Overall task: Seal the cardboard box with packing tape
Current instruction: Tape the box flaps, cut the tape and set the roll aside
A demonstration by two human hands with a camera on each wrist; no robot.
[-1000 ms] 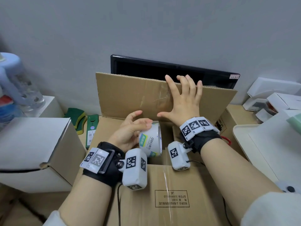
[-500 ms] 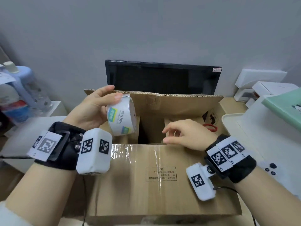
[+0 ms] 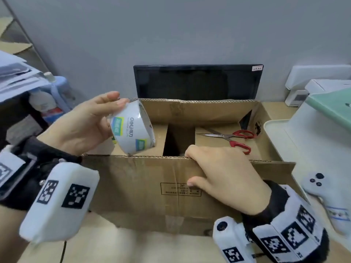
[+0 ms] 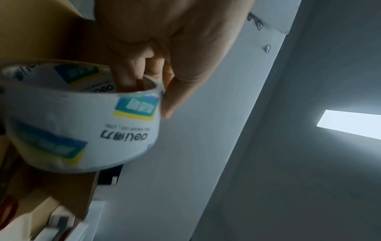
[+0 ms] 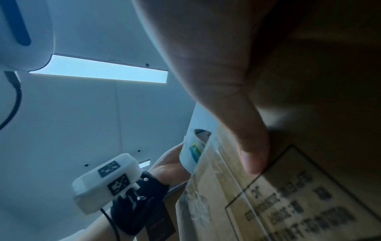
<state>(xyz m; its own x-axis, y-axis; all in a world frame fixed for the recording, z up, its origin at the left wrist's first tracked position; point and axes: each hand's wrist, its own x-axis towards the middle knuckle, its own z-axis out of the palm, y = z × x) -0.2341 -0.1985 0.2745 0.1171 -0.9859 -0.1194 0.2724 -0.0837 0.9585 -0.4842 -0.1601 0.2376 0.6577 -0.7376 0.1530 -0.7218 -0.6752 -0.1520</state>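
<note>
Hands at the open brown cardboard box (image 3: 140, 186)

Left hand (image 3: 83, 126) grips a white printed packing-tape roll (image 3: 133, 128); right hand (image 3: 224, 177) fingers hook over the near flap's edge, thumb pressing outside.

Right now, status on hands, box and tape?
Left hand holds tape over box. Right hand grips near flap. Box open, untaped; scissors lying inside.

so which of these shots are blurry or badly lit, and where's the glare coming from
Head view: evenly lit and mostly sharp, edges bent by the wide lens. Left wrist view: the tape roll is motion-blurred, and a ceiling light glares at right. Right wrist view: the right hand and box flap are dark, backlit by a bright ceiling panel.
</note>
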